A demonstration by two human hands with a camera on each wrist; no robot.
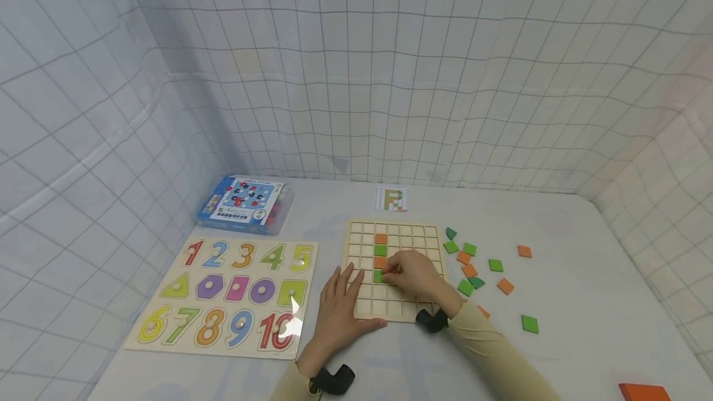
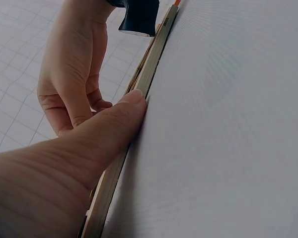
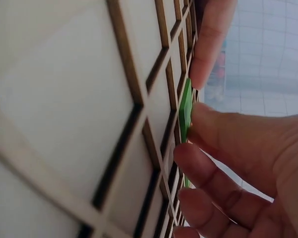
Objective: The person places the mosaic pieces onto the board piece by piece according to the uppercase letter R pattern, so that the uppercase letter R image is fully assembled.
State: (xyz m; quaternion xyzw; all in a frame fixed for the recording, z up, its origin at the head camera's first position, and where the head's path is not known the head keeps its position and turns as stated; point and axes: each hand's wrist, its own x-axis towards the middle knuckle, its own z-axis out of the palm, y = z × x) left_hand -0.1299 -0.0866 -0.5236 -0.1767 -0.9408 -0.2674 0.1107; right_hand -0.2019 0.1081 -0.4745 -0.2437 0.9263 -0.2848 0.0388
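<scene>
A wooden grid board (image 1: pixel 364 308) lies on the table before me. One column carries an orange tile (image 1: pixel 381 239), a green tile (image 1: pixel 380 250), another orange tile (image 1: pixel 380 262) and a lower green tile (image 1: pixel 378 276). My right hand (image 1: pixel 414 274) pinches that lower green tile (image 3: pixel 186 109) at its cell; the tile stands slightly proud of the grid in the right wrist view. Fingers spread, my left hand (image 1: pixel 337 308) rests along the board's left side. Its thumb (image 2: pixel 124 111) presses the front edge. The right hand covers part of the grid.
Loose green and orange tiles (image 1: pixel 496 265) are scattered right of the board. A pattern card (image 1: pixel 392 198) lies behind it. On the left are a number-and-shape puzzle (image 1: pixel 223 299) and a blue box (image 1: pixel 239 204). An orange block (image 1: pixel 643 392) sits at the front right.
</scene>
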